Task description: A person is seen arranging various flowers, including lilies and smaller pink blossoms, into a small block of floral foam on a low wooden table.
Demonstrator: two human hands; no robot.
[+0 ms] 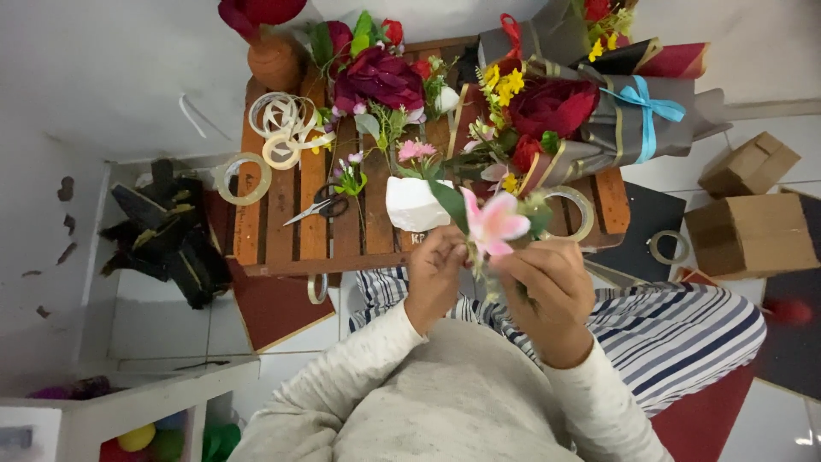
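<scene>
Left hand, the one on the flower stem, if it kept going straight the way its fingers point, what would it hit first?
Probably the white block at the near edge of the slatted wooden table. The left hand points up and away from the body, its fingers on the pink flower stem. Depth is unclear, so it might pass above it.

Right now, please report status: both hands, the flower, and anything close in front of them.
Left hand and right hand both shut on pink flower stem. Flower upright between them. White block and scissors on wooden crate ahead.
</scene>
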